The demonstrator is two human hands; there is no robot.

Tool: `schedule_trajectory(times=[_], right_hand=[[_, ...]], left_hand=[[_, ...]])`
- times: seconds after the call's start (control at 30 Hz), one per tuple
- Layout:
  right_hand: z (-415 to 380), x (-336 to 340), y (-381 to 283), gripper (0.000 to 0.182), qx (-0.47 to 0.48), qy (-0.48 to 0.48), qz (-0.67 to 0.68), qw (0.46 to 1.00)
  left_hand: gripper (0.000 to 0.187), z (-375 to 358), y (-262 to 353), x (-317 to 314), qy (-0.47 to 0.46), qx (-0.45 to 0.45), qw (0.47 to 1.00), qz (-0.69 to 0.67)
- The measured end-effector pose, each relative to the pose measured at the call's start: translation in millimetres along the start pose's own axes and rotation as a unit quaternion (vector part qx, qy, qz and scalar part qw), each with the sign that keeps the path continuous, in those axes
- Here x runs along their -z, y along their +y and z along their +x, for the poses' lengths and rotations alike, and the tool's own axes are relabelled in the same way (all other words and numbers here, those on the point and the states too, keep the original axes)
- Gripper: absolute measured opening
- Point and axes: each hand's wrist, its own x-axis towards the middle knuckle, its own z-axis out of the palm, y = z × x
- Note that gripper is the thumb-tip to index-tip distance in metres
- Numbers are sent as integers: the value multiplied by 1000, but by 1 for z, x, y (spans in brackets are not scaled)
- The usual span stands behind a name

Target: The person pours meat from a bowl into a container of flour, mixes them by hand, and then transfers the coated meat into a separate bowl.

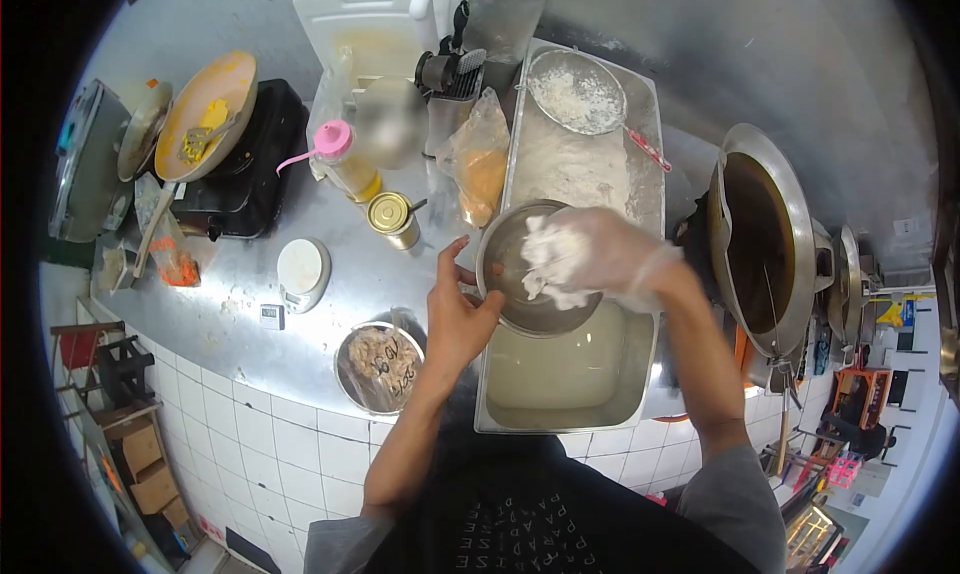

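Note:
A round metal bowl (505,224) sits between the flour tray and the liquid tray, overlapping both. My left hand (463,309) is bare and grips the bowl's left rim with thumb and fingers. In a clear plastic glove, my right hand (600,249) is over the bowl, blurred by motion, closed round white floured pieces (555,264). The tray of flour (570,169) lies beyond the bowl, with a floury sieve (577,92) across its far end. Nearer me is a metal tray of pale liquid (560,369).
On the right stands a large wok of dark oil (765,244). A bowl of meat (380,367), a lidded can (392,219), a pink-capped bottle (345,159), a scale (302,271) and a bag of orange crumbs (480,174) are left. A pan (207,114) rests on a burner.

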Motion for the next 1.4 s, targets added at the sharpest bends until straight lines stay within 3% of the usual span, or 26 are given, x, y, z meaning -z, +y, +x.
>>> schedule_trajectory(times=[0.1,0.2,0.3,0.4,0.47,0.53,0.7,0.8,0.9,1.0,1.1,1.2,1.3,1.4], right_hand=[[26,-38,31,50,27,1,-77,997],[14,-23,32,54,110,82,-61,989],[14,5,32,46,44,105,111,987],[17,37,49,46,-60,152,-50,985],[42,30,122,63,-105,108,-69,986],[75,3,189,71,-178,-7,-185,966],[77,-78,216,98,-216,23,-170,961],[92,-75,249,105,-195,16,-92,976],[93,-63,251,98,-79,34,-41,995],[102,-73,209,95,-41,35,-157,986],[122,-83,190,87,-130,-34,-148,980],[124,-50,189,77,-106,-14,-36,994],[115,-21,187,69,-89,-13,-19,996],[104,-10,186,66,-136,32,4,990]], left_hand=[[74,-2,-7,-3,0,9,999,-33],[74,-4,-21,3,17,11,999,-33],[73,-10,-30,11,52,18,998,-34],[72,-25,-20,29,75,51,995,-38],[71,-36,-20,41,96,69,991,-69],[71,-44,-28,55,109,68,989,-65],[68,-52,-30,72,154,57,985,-42],[68,-52,-34,75,162,58,984,-52],[68,-52,-42,77,156,47,986,-33],[68,-51,-38,74,159,58,985,-45],[69,-51,-29,73,149,86,985,-29],[69,-54,-34,74,154,80,984,-50],[72,-58,-53,81,164,44,985,-43],[72,-59,-47,81,172,47,982,-69]])
